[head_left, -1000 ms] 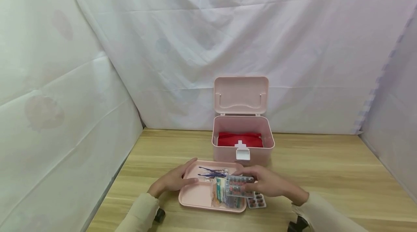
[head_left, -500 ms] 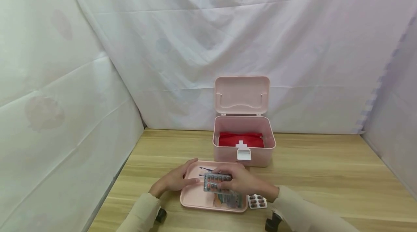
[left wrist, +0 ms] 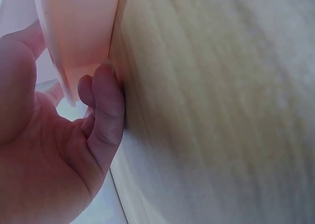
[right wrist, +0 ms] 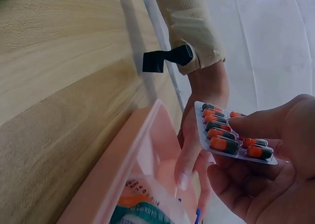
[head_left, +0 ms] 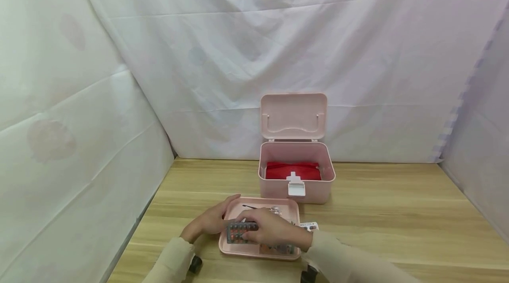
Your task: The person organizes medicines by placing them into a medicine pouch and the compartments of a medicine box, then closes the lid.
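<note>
My left hand (head_left: pixel 212 220) grips the pink tray (head_left: pixel 232 249) at its left end. In the left wrist view the thumb reaches over the rim, with curled fingers against the outer wall. My right hand (head_left: pixel 270 229) pinches a blister pack of orange and dark green capsules (right wrist: pixel 221 130), thumb on top, above the tray's left half. Under that hand, largely hidden, lie plastic packets with printed labels (right wrist: pixel 142 204) and a slim dark-blue tool (head_left: pixel 249 206). Another capsule blister pack (head_left: pixel 310 226) is on the table beside the tray's right edge, partly covered by the right forearm.
Behind the tray stands a pink box (head_left: pixel 274 191) with its lid (head_left: pixel 294 117) raised and a white latch in front. A red zipped pouch (head_left: pixel 292 171) lies inside it. White cloth (head_left: pixel 222 53) hangs around the wooden table (head_left: pixel 381 212).
My right hand has carried the capsule blister pack leftward across the tray, from its right side to its left half. The left hand has stayed at the tray's left end.
</note>
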### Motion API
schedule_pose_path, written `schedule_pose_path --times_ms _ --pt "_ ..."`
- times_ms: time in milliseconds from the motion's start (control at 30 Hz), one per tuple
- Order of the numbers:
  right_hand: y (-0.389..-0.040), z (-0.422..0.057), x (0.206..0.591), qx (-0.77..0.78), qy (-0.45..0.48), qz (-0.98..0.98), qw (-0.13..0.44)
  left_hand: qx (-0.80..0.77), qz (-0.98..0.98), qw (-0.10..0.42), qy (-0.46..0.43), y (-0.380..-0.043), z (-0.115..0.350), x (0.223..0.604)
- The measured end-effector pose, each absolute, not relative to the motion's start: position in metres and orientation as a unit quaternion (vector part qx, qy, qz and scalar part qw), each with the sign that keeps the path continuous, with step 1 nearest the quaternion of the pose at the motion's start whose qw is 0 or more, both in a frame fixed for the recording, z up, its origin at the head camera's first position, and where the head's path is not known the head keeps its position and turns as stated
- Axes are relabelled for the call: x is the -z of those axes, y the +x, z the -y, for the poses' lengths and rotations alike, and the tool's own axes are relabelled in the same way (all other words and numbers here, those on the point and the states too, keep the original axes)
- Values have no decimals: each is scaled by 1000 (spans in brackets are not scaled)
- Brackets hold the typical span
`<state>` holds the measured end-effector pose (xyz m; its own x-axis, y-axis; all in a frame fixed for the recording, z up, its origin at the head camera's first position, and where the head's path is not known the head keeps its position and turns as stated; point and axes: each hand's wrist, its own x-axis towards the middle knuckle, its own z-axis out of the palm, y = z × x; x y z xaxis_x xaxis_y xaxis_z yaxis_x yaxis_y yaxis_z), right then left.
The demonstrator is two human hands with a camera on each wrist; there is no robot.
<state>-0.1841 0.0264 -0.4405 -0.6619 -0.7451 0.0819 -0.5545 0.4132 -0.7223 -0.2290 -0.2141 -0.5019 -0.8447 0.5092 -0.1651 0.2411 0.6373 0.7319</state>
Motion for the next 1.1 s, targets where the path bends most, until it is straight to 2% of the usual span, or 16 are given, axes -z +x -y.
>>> schedule_pose_path --times_ms 333,600,1100 --pt "-185 -11 451 331 -409 -844 103 -364 -885 170 235 -230 215 503" --pt "-182 -9 463 336 -400 -846 105 -365 -887 175 222 -228 213 500" --pt "-180 -8 481 312 -443 -837 74 -367 -891 181 198 -227 212 498"
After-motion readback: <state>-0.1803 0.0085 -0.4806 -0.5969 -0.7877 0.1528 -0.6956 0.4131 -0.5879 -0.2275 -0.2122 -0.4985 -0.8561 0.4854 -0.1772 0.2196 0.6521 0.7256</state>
